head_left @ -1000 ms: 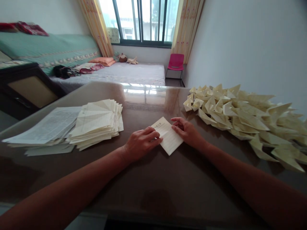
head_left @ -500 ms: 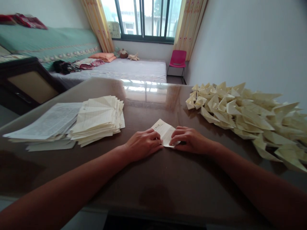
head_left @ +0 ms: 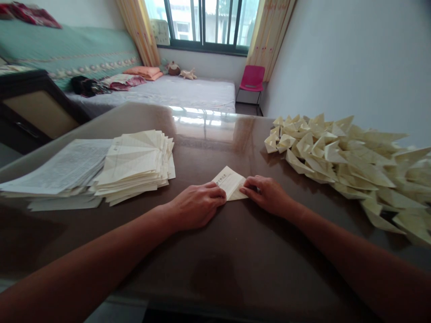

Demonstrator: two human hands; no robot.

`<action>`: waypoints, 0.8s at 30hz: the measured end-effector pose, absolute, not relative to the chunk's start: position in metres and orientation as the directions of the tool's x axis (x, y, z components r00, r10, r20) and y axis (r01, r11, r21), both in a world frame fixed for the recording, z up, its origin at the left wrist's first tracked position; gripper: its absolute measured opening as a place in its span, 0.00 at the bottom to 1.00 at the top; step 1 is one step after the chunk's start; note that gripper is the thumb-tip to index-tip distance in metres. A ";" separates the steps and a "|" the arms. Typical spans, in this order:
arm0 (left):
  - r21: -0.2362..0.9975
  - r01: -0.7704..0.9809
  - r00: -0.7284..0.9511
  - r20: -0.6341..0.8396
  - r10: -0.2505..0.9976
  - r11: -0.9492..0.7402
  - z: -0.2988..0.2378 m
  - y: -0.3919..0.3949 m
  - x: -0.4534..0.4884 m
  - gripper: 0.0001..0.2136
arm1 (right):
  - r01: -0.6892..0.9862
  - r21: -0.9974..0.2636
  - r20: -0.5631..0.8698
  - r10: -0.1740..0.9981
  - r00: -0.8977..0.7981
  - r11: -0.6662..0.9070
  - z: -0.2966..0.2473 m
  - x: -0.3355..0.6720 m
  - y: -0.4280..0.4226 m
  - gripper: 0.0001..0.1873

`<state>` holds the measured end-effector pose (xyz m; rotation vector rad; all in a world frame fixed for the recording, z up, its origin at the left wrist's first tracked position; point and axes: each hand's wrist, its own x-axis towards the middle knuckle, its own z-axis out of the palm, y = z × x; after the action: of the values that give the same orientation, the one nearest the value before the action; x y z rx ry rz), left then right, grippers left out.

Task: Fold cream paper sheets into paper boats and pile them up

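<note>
Our left forearm (head_left: 131,244) slanting in from near left, our left grip (head_left: 222,193) palm down, fingers bent, our right forearm (head_left: 346,244) angled from near right, our right grip (head_left: 245,186) curled inward.

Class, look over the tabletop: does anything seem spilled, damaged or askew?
Nothing looks spilled. Slightly askew is the cream paper stack, left of the left hand: its edges are staggered, and its top sheet shows crease lines although it lies unfolded.

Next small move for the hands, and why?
Probably press down the near edge of the folded paper with the right hand, the left hand steadying it: that edge looks turned over, both hands touch the paper, and crease sharpness isn't visible.
</note>
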<state>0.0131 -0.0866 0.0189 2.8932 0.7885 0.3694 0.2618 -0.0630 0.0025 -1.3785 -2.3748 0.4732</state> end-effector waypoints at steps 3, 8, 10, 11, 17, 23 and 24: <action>0.170 0.489 0.835 0.193 0.516 -0.855 0.018 -0.087 0.013 0.13 | 0.812 -0.373 0.129 0.892 -0.434 0.449 0.001 0.259 -0.063 0.15; 0.153 0.508 0.828 0.185 0.529 -0.848 0.017 -0.087 0.012 0.13 | 0.853 -0.291 0.130 0.901 -0.415 0.434 0.002 0.255 -0.065 0.14; 0.150 0.508 0.828 0.188 0.528 -0.848 0.018 -0.087 0.013 0.12 | 0.862 -0.269 0.125 0.903 -0.411 0.430 0.002 0.254 -0.065 0.14; 0.147 0.509 0.828 0.187 0.529 -0.848 0.018 -0.087 0.013 0.12 | 0.867 -0.259 0.123 0.904 -0.408 0.427 0.002 0.253 -0.066 0.14; 0.052 0.557 0.811 0.183 0.556 -0.829 0.018 -0.091 0.018 0.13 | 0.880 -0.240 0.116 0.912 -0.393 0.410 0.004 0.251 -0.066 0.14; -0.029 0.549 0.829 0.152 0.539 -0.836 0.016 -0.092 0.021 0.16 | 0.885 -0.231 0.107 0.915 -0.389 0.404 0.005 0.251 -0.066 0.14; -0.030 0.549 0.829 0.147 0.540 -0.835 0.016 -0.091 0.021 0.16 | 0.886 -0.230 0.109 0.915 -0.388 0.403 0.005 0.251 -0.066 0.14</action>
<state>0.0207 -0.0914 0.0161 3.0722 0.9162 0.2136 0.2508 -0.0665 0.0046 -1.5939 -2.4417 0.1968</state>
